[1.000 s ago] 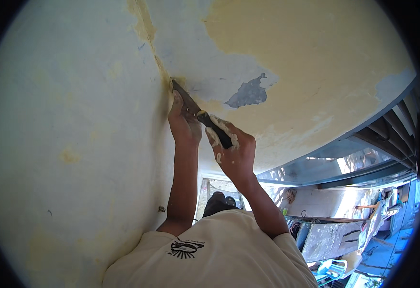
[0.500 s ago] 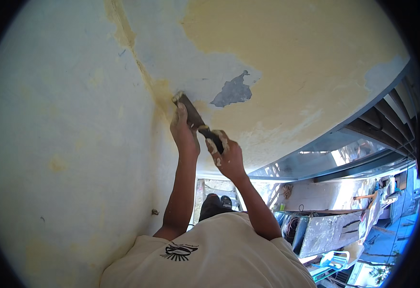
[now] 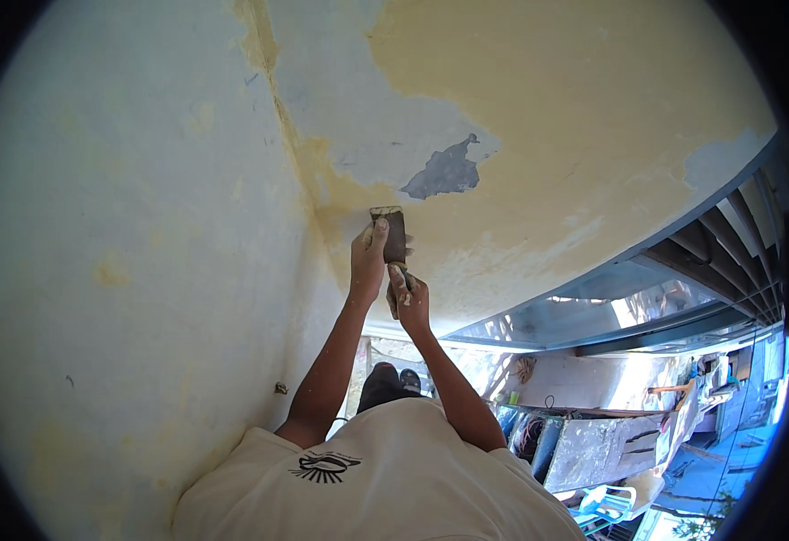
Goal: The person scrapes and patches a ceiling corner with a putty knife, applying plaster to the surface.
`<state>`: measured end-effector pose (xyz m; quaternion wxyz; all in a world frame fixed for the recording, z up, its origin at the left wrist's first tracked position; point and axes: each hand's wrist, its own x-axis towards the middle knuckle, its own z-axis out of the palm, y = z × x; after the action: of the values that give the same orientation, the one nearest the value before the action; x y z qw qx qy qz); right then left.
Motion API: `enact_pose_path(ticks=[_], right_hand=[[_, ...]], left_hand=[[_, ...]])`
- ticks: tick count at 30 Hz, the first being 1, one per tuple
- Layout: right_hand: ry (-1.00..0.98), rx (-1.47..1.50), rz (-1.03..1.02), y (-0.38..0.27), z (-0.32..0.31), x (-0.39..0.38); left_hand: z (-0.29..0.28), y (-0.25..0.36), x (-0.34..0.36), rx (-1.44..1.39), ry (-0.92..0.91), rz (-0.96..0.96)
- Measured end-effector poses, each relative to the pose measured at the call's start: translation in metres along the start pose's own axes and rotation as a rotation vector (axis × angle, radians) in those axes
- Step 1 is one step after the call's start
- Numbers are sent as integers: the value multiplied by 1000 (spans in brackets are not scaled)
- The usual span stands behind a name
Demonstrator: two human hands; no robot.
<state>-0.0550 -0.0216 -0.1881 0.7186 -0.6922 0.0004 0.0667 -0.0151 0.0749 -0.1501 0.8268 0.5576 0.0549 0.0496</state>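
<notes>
A putty knife (image 3: 395, 242) with a dark, broad blade is held up close to the corner of the wall, pale paste along its top edge. My right hand (image 3: 411, 305) is closed round its handle, with smears of paste on the fingers. My left hand (image 3: 370, 255) grips the blade from the left, thumb lying on its face and fingertips showing past its right side. Just above is the patchy wall (image 3: 539, 99), white with yellowish filler. A bare grey patch (image 3: 444, 171) with a ragged outline lies up and right of the blade.
At the left a pale wall (image 3: 142, 270) meets the patchy one along a yellow-filled corner seam (image 3: 284, 122). A shiny metal ledge (image 3: 584, 307) and dark slats (image 3: 728, 243) are at the right. Lower right, a blue chair (image 3: 606, 503) stands beside a worn board (image 3: 597, 451).
Both hands and the putty knife have moved right and down, away from the corner seam. The blade has turned from slanting left to nearly upright.
</notes>
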Motion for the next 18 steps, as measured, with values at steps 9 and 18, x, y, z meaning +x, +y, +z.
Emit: enact_pose_path(ticks=[9, 18], right_hand=[[-8, 88, 69, -6, 12, -1], [38, 153, 71, 8, 22, -8]], left_hand=[[4, 20, -4, 45, 95, -36], [0, 12, -4, 70, 54, -30]])
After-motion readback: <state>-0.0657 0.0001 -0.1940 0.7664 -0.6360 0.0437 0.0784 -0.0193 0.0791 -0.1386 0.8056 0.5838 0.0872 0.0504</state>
